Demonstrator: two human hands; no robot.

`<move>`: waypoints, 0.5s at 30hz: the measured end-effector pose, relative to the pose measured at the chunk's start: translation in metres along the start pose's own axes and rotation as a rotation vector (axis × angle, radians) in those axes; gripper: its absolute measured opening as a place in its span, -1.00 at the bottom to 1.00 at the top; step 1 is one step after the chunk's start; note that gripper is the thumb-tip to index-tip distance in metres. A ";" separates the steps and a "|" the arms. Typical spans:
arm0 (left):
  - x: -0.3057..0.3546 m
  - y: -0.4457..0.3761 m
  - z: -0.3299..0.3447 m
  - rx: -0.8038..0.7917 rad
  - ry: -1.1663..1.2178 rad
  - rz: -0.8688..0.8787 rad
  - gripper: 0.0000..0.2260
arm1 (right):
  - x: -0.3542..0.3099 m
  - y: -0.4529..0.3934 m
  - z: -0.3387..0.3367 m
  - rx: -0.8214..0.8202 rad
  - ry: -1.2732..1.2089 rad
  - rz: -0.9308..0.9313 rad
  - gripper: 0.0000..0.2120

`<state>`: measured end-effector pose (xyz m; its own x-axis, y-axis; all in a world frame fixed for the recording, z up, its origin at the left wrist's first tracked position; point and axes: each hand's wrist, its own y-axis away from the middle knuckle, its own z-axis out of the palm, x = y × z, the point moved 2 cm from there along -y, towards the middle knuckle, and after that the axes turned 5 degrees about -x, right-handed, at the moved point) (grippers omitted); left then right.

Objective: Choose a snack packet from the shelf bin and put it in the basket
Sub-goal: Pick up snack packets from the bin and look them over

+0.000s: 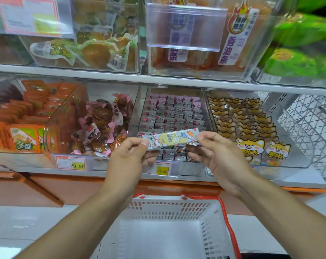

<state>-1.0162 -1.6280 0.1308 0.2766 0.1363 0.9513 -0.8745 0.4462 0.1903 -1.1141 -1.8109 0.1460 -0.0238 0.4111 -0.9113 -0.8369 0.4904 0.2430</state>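
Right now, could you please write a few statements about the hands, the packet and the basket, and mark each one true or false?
1. Both hands hold the packet by its ends. True: the left hand pinches the left end and the right hand the right end.
2. The packet already lies in the basket. False: it is held up in front of the shelf bin, above the basket.
3. The basket has a red rim and handle. True.
4. The packet is held upright. False: it lies roughly level, its right end a little higher.
5. The price tag below the bin reads 29.90. False: it reads 15.80.
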 end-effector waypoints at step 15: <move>0.008 0.007 0.004 -0.178 -0.322 0.226 -0.70 | -0.003 0.005 -0.002 -0.188 0.304 -0.203 -0.71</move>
<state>-1.0218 -1.6268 0.1411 -0.0771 -0.0221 0.9968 -0.8083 0.5866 -0.0495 -1.1199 -1.8112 0.1489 0.0155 0.0606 -0.9980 -0.9261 0.3773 0.0085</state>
